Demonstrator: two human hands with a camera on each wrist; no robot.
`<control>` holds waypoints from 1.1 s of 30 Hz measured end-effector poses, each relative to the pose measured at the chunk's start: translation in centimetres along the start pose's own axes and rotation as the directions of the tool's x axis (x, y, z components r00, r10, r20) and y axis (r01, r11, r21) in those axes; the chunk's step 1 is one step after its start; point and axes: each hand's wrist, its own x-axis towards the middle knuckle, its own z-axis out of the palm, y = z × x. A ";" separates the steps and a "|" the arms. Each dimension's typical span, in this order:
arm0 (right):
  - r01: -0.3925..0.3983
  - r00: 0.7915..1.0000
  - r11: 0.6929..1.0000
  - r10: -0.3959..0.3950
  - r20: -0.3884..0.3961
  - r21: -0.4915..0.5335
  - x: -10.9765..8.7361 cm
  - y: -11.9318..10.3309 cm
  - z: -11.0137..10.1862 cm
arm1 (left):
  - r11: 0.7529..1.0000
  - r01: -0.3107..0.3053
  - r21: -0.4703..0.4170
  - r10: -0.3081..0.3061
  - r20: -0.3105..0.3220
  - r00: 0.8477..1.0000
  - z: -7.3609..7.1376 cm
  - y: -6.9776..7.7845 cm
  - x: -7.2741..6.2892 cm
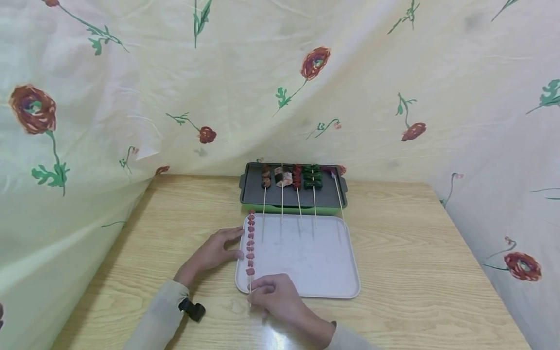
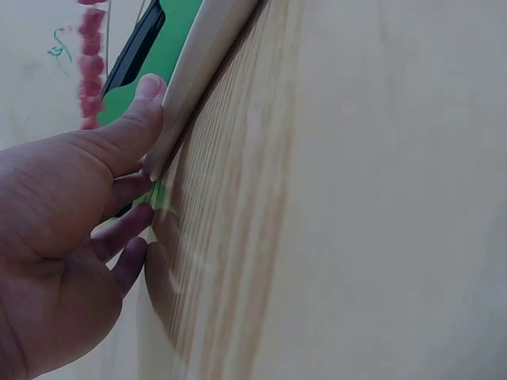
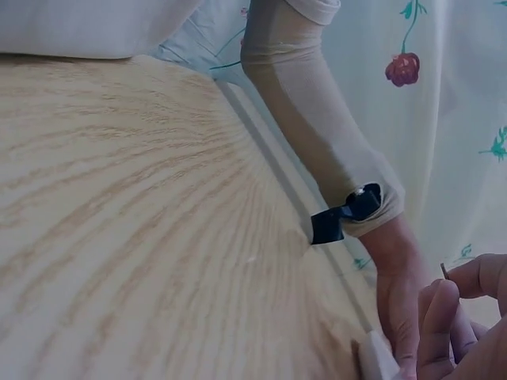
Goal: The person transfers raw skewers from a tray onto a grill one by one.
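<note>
A skewer [image 1: 251, 243] of small red meat pieces lies along the left side of a white tray [image 1: 306, 257]. My right hand [image 1: 280, 296] pinches its bare stick near the tray's front left corner. In the right wrist view, the tip of the stick [image 3: 444, 271] pokes out between thumb and finger. My left hand [image 1: 220, 250] holds the tray's left edge, thumb at the rim. From the left wrist, the thumb [image 2: 131, 127] lies against the rim [image 2: 202, 63], with the other fingers lower along its outer side. Red meat pieces [image 2: 90, 71] show beyond the thumb.
Behind the tray stands a dark grill plate [image 1: 258, 194] on a green base [image 1: 284, 209]. Several skewers lie on it, with green pieces [image 1: 312, 176] and a pale chunk [image 1: 283, 176] among them; their sticks reach over the tray. Flowered cloth [image 1: 245, 87] surrounds the wooden table [image 1: 407, 253].
</note>
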 end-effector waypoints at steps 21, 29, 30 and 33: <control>0.097 0.995 0.981 -0.102 -0.017 -0.170 1.4 -5.6 -3.3 | 1.000 0.002 -0.002 -0.002 -0.009 1.000 0.1 0.0 0.1; 0.068 0.995 0.986 -0.079 -0.065 -0.149 3.6 -7.7 -4.8 | 1.000 -0.008 0.007 0.008 -0.008 1.000 0.0 -0.1 0.1; 0.071 0.994 0.986 -0.082 -0.068 -0.151 3.8 -7.9 -4.9 | 1.000 -0.009 0.005 0.009 -0.007 1.000 0.0 -0.1 0.1; 0.083 0.993 0.984 -0.096 -0.074 -0.158 4.6 -8.6 -5.0 | 1.000 -0.003 0.000 0.003 -0.002 1.000 0.0 0.0 0.1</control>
